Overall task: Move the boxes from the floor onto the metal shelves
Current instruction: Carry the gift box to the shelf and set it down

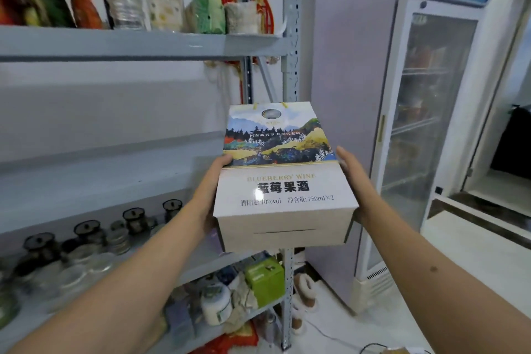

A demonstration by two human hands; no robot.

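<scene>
- Metal shelving unit (115,43) fills my left side, grey boards on a perforated upright (291,23) at the near corner; the top board is crowded with jars and packets, the lower one lined with lidded glass jars (86,236), the bottom one stuffed with a green box (265,279) and bits
- Middle shelf (100,169) looks bare across its width, and that's my guess for where this goes: plenty of height under the board above
- Glass-door fridge (422,123) stands on my right, well apart, so I've got room to swing on that side
- Blueberry wine box (283,178) is up in the air in front of me, off the floor, lying flat with its printed face up and the handle end pointing away, just beside the upright
- I'm carrying it flat so it slides in end first, I reckon
- The edge to watch is that upright post: the box's far end sits right in front of it, so I'd shift left before pushing in
- Left hand (211,190) wraps the left side, fingers curled onto the top edge, gripping
- Right hand (355,178) presses the right side with straight fingers, squeezing against the left
</scene>
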